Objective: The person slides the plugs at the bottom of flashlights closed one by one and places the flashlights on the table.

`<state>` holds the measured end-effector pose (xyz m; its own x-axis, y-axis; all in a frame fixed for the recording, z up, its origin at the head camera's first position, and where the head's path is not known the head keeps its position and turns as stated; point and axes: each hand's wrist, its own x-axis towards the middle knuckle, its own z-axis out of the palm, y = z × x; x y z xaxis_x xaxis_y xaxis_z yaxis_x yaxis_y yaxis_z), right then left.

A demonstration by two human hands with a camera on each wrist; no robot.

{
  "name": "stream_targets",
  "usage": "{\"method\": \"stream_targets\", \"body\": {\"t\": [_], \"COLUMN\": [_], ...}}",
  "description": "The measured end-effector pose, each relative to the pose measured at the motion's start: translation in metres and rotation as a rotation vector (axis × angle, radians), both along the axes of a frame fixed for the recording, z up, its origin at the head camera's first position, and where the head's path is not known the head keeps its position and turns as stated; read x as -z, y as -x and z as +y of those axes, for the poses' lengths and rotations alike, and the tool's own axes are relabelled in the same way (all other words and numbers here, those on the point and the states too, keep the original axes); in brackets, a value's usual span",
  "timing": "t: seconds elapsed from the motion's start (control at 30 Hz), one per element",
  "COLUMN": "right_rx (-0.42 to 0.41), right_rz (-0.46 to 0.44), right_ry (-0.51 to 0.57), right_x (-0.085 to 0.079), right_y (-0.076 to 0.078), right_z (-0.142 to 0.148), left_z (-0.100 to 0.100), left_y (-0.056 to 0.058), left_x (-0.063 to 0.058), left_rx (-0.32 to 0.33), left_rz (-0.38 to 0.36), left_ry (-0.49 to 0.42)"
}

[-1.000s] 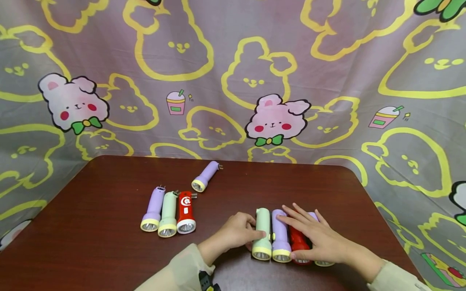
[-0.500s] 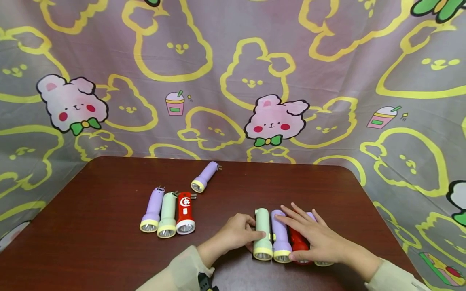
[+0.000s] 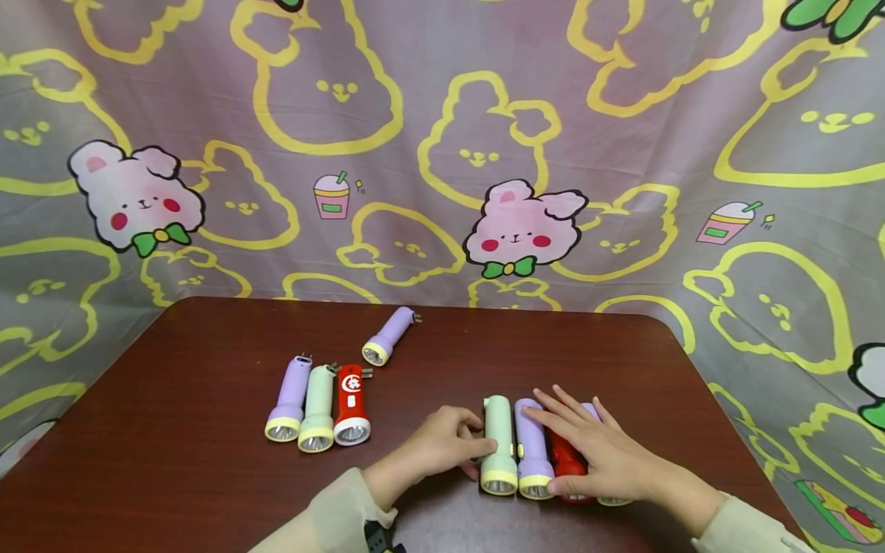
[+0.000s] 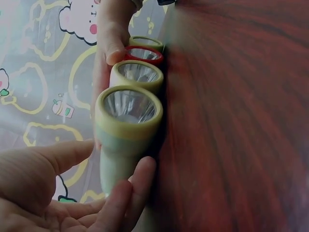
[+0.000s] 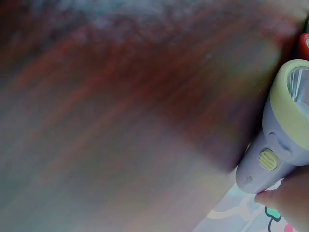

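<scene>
Four-abreast is the row at the right front of the table: a pale green flashlight (image 3: 498,426), a purple flashlight (image 3: 533,442), a red flashlight (image 3: 568,462) and another purple flashlight (image 5: 256,164), lenses toward me. My left hand (image 3: 442,442) is at the green one's left side, fingers loosely bent. In the left wrist view a small gap shows between its thumb and the flashlight, while fingertips lie against the other side. My right hand (image 3: 611,457) lies spread over the row's right part, covering much of the red and the last purple flashlight.
Left of the hands lie a purple flashlight (image 3: 292,395), a green flashlight (image 3: 320,403) and a red flashlight (image 3: 352,403), side by side with plug prongs out. A lone purple flashlight (image 3: 392,332) lies farther back. A patterned curtain (image 3: 415,153) stands behind the table (image 3: 207,369).
My left hand has drawn back slightly to the left, its thumb sliding off the green flashlight's top toward its edge. The right hand and the flashlights look still.
</scene>
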<state>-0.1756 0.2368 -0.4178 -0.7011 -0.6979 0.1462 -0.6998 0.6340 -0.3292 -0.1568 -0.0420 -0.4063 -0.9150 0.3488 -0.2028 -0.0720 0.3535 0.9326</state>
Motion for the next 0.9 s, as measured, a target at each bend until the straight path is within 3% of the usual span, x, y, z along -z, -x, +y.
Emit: {"method": "stream_targets", "body": {"t": [0.37,0.53,0.9], "right_rx": [0.008,0.008,0.010], "right_rz": [-0.008,-0.010,0.000], "right_ry": [0.007,0.009,0.002], "right_x": [0.000,0.000,-0.002], "right_y": [0.000,-0.001,0.000], "right_z": [0.000,0.000,0.000], "left_z": [-0.034,-0.050,-0.097], "left_y": [0.005,0.008,0.028], "left_x": [-0.010,-0.018,-0.044], "left_rx": [0.016,0.008,-0.165], "left_rz": [0.090,0.178,0.378], "left_ry": [0.059,0.133,0.432]}}
